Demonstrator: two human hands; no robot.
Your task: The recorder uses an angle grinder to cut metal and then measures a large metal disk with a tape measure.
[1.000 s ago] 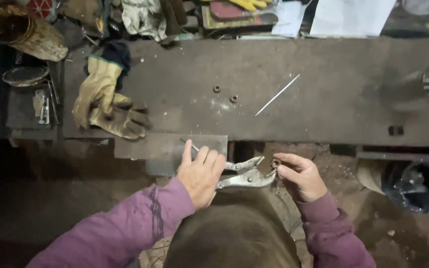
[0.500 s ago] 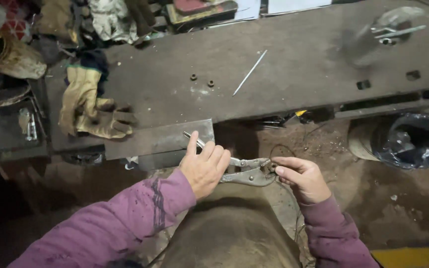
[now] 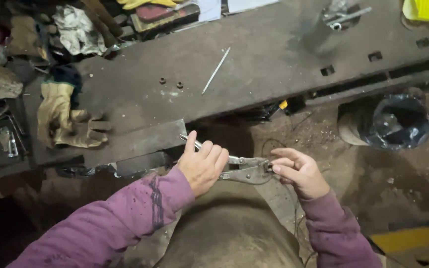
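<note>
My left hand point(image 3: 202, 165) grips the body of silver locking pliers point(image 3: 247, 170), whose jaws reach toward a flat steel plate point(image 3: 135, 144) at the edge of the metal workbench point(image 3: 264, 59). My right hand point(image 3: 298, 171) pinches the end of the pliers' handles with fingertips. Both arms wear purple sleeves. The jaw end is partly hidden behind my left hand.
Worn leather gloves point(image 3: 65, 119) lie at the bench's left. A thin metal rod point(image 3: 216, 70) and two small nuts point(image 3: 171, 83) sit mid-bench. A black-bagged bin point(image 3: 398, 121) stands on the dirt floor at right. Rags and clutter crowd the far left edge.
The view has swung and tilted, shifting the bench to the left. My hands stay on the pliers; the right hand's fingers have moved onto the handle end.
</note>
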